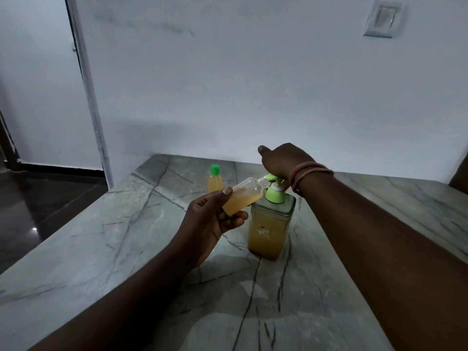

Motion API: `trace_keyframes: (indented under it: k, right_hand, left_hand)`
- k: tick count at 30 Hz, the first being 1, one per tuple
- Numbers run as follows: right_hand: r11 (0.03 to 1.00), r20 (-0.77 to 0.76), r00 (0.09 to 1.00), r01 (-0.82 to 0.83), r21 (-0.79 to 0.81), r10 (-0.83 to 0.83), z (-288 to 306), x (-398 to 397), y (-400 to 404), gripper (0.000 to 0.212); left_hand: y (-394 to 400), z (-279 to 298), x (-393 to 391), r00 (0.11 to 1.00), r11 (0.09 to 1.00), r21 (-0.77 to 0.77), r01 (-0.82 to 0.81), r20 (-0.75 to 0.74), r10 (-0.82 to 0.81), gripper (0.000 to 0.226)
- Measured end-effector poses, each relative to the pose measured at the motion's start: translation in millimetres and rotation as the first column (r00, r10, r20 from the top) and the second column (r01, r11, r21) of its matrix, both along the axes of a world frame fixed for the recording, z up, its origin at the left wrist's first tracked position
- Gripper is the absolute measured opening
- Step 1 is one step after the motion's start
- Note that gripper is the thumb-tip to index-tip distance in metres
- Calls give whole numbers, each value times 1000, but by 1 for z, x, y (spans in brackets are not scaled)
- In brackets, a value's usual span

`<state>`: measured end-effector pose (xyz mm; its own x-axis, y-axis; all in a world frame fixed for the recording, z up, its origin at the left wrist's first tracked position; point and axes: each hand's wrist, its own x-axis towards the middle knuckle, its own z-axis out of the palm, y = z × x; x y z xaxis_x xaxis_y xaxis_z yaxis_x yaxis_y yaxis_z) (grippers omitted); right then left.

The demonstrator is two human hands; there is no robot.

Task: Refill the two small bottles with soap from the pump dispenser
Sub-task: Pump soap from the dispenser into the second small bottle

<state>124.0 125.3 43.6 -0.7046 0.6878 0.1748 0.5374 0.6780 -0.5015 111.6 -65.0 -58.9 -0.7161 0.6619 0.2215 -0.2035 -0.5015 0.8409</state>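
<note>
One pump head (273, 177) under right hand (283, 160)

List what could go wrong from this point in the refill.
1. The small bottle, tilted in the left hand with its mouth at the pump spout, could slip off line, so soap lands on the marble counter.
2. The right hand pressing the pump could tip the dispenser, since nothing else steadies it.

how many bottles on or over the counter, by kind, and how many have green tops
small bottles: 2, one capped, standing on the counter, one held tilted by the left hand
pump dispenser: 1
total: 3
visible green tops: 2, standing bottle and dispenser
</note>
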Motion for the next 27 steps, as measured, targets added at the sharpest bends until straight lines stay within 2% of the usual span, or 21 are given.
trace_keyframes:
  k: [3,7,10,14,23,27]
  right_hand:
    - [1000,9,1000,-21,-11,21,-4,1,3,45]
    - [1000,19,1000,4,5,-5,-9,4,2,53]
    - [995,60,998,-8,95,2,2,6,-3,49]
    - [980,18,1000,13,201,-17,10,7,-6,51]
    - [1000,28,1000,-5,28,5,-3,7,-8,40]
    - [998,35,998,-60,12,60,8,12,-10,51]
  left_hand:
    - [1,-2,0,1000,1000,-11,-8,-11,8,29]
    - [1,-2,1,1000,1000,-15,-24,-16,23,28]
    - [-1,-1,2,1000,1000,-11,-18,-6,18,29]
    - [-2,0,0,1000,1000,-16,-16,1,16,32]
    - [-2,-1,2,1000,1000,4,-10,-6,10,31]
    - [-5,1,5,1000,1000,-9,-16,-7,16,34]
